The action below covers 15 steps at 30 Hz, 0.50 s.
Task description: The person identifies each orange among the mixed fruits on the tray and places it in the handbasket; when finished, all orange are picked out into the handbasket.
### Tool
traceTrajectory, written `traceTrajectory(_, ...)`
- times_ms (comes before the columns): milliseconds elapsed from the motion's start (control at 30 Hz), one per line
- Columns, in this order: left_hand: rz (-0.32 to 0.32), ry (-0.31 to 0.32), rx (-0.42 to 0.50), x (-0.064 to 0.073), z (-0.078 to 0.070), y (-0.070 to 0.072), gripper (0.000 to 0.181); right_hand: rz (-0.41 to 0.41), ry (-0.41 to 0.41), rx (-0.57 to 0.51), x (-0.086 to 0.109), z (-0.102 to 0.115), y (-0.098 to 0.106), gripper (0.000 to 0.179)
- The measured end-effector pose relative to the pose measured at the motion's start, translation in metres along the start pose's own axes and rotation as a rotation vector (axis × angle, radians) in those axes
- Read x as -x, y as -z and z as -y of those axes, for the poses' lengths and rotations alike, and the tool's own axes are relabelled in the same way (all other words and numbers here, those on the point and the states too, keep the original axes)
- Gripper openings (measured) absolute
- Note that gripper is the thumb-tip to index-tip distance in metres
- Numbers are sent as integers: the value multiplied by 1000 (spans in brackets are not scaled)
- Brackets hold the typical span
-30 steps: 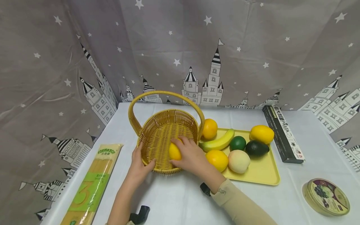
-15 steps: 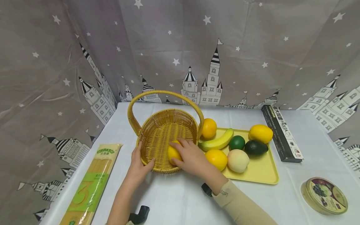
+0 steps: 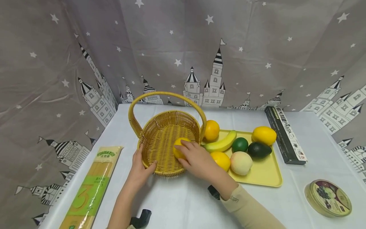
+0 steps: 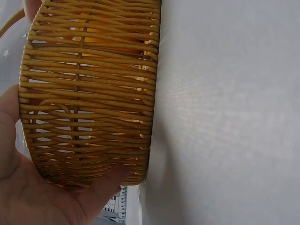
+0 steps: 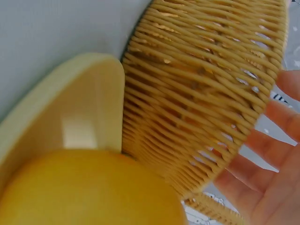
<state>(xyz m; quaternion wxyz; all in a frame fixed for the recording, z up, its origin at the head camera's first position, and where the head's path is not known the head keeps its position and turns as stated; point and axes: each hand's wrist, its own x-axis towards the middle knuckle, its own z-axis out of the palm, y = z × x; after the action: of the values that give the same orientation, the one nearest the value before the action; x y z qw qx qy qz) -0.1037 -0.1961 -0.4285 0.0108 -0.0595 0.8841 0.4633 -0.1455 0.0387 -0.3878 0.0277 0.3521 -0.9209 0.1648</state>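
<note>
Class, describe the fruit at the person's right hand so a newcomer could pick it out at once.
On the white tabletop, find the woven basket with its tall arched handle, just left of the yellow tray. Inside, toward the right, the person's right hand holds a rounded yellow-orange fruit. It alone lies in the basket; the other fruits are all outside it.

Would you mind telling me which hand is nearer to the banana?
The right hand: it touches the yellow fruit inside the basket, just left of the banana. The left hand grips the basket's near left side, farther away.
</note>
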Motion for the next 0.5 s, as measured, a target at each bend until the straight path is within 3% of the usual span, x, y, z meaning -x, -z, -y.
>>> traceTrajectory(500,10,-5,10,-2,0,1,91,-186,-122,-171,25,-30,46,53)
